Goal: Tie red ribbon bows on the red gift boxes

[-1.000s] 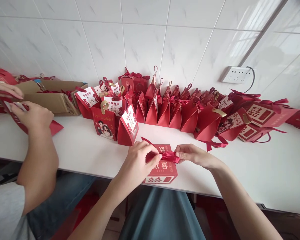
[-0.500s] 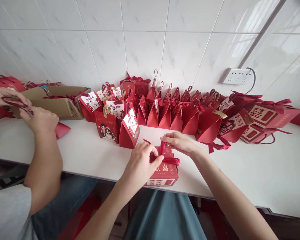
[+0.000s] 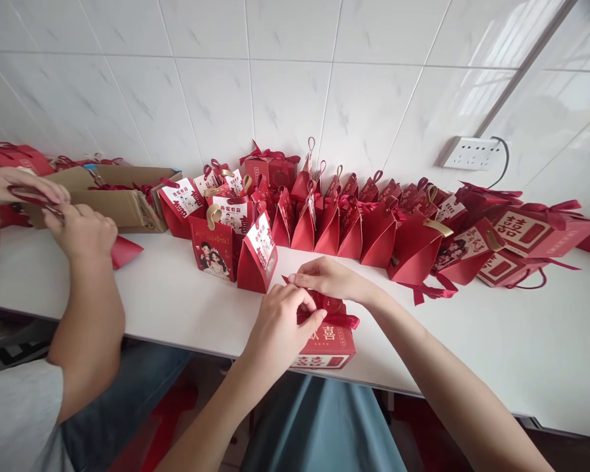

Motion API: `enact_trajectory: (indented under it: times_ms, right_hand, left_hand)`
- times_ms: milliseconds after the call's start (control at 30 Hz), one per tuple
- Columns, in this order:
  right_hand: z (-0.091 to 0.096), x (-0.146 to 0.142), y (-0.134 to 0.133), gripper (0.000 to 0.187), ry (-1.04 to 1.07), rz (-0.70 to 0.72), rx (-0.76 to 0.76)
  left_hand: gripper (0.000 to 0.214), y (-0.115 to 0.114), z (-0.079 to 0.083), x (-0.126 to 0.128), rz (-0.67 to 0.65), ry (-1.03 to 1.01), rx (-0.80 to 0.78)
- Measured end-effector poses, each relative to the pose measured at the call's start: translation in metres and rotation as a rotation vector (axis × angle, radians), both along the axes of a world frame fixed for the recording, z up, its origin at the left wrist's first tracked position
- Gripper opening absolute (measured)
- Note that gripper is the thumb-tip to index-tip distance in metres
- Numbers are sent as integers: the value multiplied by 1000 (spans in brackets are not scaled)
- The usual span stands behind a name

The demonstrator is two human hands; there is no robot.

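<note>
A red gift box point(image 3: 327, 347) with white lettering sits at the table's front edge, right in front of me. Across its top runs a red ribbon point(image 3: 343, 320), partly covered by my fingers. My left hand point(image 3: 288, 314) rests on the box's left side, thumb and index finger pinched on the ribbon at the middle. Reaching over from the right, my right hand point(image 3: 327, 278) is closed at the fingertips on the ribbon's other part, just above my left knuckles. The exact shape of the knot is hidden by both hands.
Behind the box stand rows of red triangular favour boxes point(image 3: 327, 226). Stacked ribboned boxes point(image 3: 541, 229) lie at the right, below a wall socket point(image 3: 474, 154). At the left are an open cardboard box point(image 3: 113, 206) and another person's hands point(image 3: 81, 229) holding a dark red ribbon.
My right hand has moved left across the box top, bringing its ribbon end over toward my left hand. My left hand keeps its pinch. The view has shifted slightly.
</note>
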State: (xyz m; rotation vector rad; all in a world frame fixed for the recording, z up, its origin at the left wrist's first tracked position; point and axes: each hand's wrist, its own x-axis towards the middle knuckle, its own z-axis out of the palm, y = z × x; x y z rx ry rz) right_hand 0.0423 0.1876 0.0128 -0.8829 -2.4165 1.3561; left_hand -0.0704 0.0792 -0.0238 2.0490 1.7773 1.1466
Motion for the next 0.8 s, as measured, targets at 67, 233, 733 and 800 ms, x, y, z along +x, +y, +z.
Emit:
enact_trajectory:
  times_ms: [67,233,733,800]
  right_hand:
    - [1,-4,2,35,-16,-5,-38]
    - [-4,-3,11,39,-51,11,-25]
    - [-7,-10,9,16,-45,-57,6]
    - [-9,-13,8,19,-42,-97,19]
  left_hand:
    - [20,0,0,0,6,2,3]
    - [20,-1,-4,2,17,34,33]
    - [18,-3,-4,0,20,58,30]
    - [20,-2,-4,0,19,64,21]
